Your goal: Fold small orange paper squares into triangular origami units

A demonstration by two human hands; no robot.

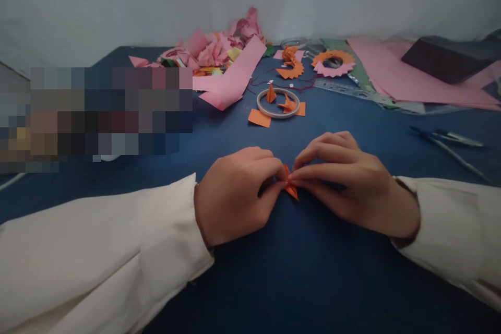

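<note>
Blue tabletop [313, 282]: hands [238, 193] [354, 182] (pinched closed) hold orange paper [291, 192].

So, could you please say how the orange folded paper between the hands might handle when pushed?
The orange folded paper is probably very light: it is a small piece held at the fingertips of the left hand and right hand. It looks thin, so hard pressing would likely crush it. Its visible folds may add a little stiffness.
</note>
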